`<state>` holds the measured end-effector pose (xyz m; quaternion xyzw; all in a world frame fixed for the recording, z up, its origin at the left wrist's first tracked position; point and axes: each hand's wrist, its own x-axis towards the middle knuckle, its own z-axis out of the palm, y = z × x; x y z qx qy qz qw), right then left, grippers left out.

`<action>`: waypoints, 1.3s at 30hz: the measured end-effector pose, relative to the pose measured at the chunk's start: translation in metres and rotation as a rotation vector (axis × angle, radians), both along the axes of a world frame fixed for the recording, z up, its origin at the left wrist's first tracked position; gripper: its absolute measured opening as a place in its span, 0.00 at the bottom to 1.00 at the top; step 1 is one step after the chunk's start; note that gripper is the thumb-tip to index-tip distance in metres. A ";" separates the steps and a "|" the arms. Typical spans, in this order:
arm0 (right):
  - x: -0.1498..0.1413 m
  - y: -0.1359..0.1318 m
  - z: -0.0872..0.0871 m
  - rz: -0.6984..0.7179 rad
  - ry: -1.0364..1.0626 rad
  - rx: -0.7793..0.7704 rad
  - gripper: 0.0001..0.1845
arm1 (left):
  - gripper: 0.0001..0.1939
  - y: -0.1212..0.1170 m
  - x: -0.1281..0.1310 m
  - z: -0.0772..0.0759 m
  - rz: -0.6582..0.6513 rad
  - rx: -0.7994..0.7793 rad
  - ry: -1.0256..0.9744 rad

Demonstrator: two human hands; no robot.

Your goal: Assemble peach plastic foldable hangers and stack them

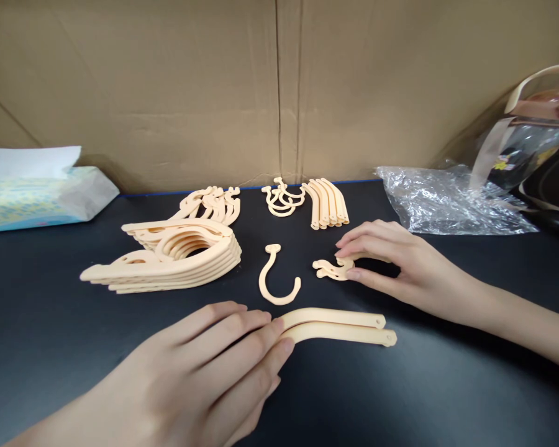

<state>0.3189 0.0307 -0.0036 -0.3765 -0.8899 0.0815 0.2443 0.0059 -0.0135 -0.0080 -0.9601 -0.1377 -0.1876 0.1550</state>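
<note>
My left hand (214, 360) lies low at the front, fingers together and pressed on the left end of two cream curved plastic arm pieces (345, 328) that lie side by side on the black table (51, 335). My right hand (391, 261) reaches in from the right and pinches a small cream connector piece (328, 269) between thumb and fingers. A single cream hook (276, 279) lies loose between the two hands.
A stack of cream hanger bodies (177, 257) sits at the left. Behind are more hooks (282, 198) and a row of curved arm pieces (327, 202). A tissue pack (32, 189) is far left; crumpled clear plastic (442, 202) and a bag (535, 136) at right. Cardboard wall (279, 81) behind.
</note>
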 end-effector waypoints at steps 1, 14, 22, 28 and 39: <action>0.002 0.002 0.001 -0.005 -0.009 0.007 0.09 | 0.16 0.000 0.000 0.000 -0.001 -0.005 0.001; 0.032 0.023 0.011 0.045 -0.110 -0.115 0.13 | 0.17 -0.001 -0.001 -0.002 0.021 0.001 -0.016; 0.035 0.024 0.009 0.029 -0.083 -0.182 0.12 | 0.16 -0.001 0.001 0.001 0.016 0.016 -0.020; 0.032 0.025 0.010 -0.023 0.011 -0.224 0.11 | 0.16 0.001 0.000 0.000 0.005 0.015 -0.011; 0.031 0.028 0.003 -0.083 0.137 -0.123 0.09 | 0.17 -0.001 -0.002 0.000 0.000 -0.010 0.011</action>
